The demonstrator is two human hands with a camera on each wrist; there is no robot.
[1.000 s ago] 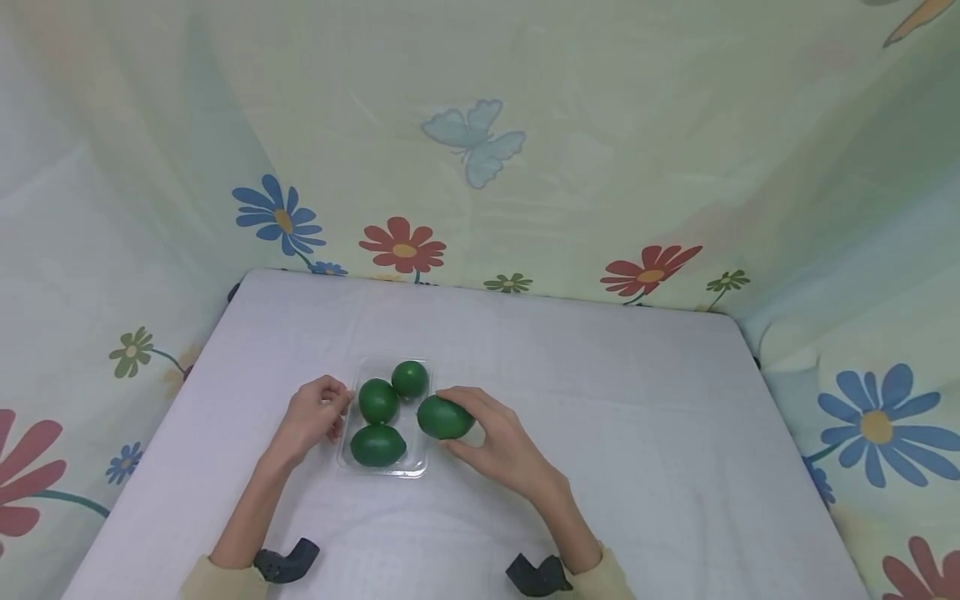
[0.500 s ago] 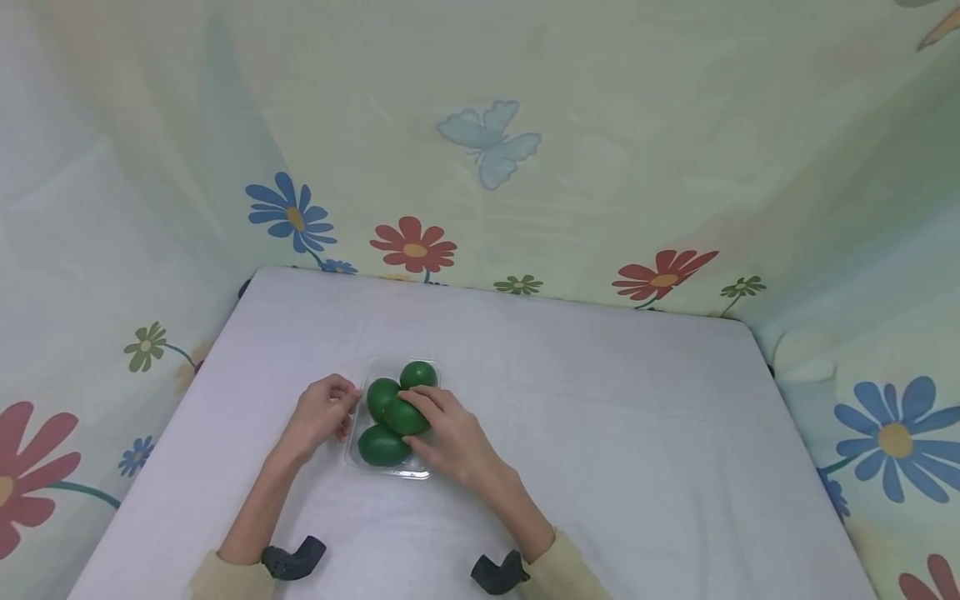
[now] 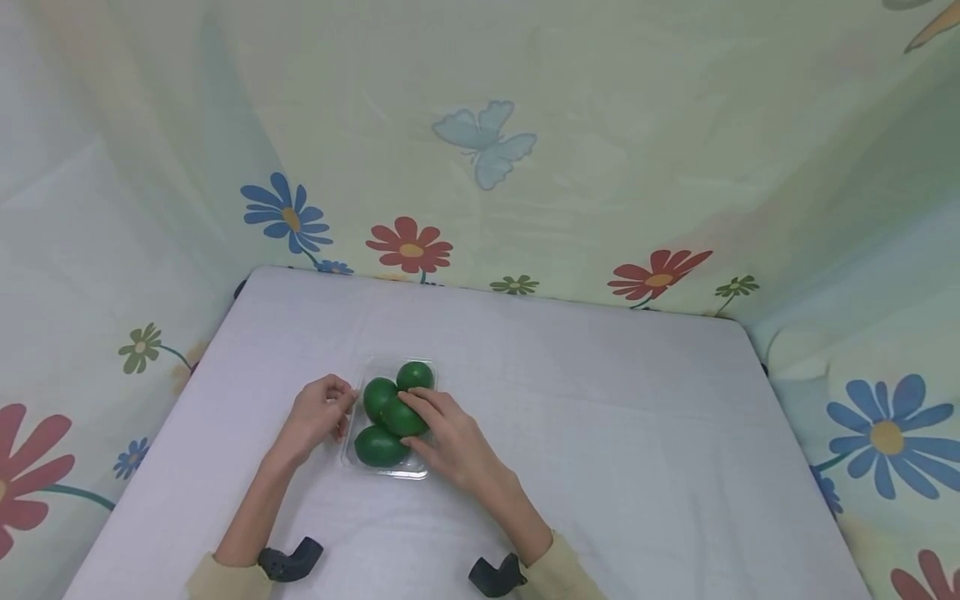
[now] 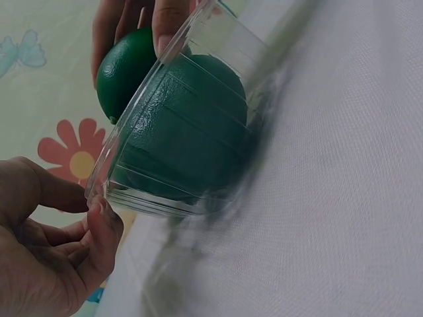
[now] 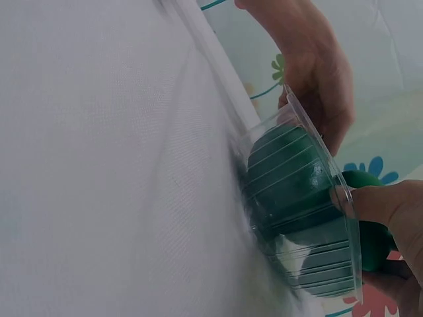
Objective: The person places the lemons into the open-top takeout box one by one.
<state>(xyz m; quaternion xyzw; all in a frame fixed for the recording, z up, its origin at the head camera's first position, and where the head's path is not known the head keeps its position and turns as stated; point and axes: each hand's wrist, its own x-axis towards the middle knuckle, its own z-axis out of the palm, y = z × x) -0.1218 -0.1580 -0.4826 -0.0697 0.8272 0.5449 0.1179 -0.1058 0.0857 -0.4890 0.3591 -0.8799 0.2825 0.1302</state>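
A clear plastic tray (image 3: 420, 472) lies on the white table and holds three dark green limes (image 3: 415, 374). My right hand (image 3: 409, 419) grips a fourth lime (image 3: 399, 419) and has it down among the others, over the tray's right half. My left hand (image 3: 347, 408) pinches the tray's left rim. In the left wrist view the thumb (image 4: 106, 224) meets the tray's rim (image 4: 99, 188), with a lime (image 4: 188, 132) behind the ribbed wall and the held lime (image 4: 125, 69) above it. The right wrist view shows my thumb (image 5: 373, 203) against the tray (image 5: 330, 264).
The white table (image 3: 600, 417) is walled at the back and both sides by a flowered cloth (image 3: 480, 150). Its near edge runs below my forearms. Black wrist mounts (image 3: 288, 560) show at the bottom of the head view.
My right hand has carried the lime leftward from beside the tray into it, and now sets it lower among the other limes. The left hand has stayed on the rim.
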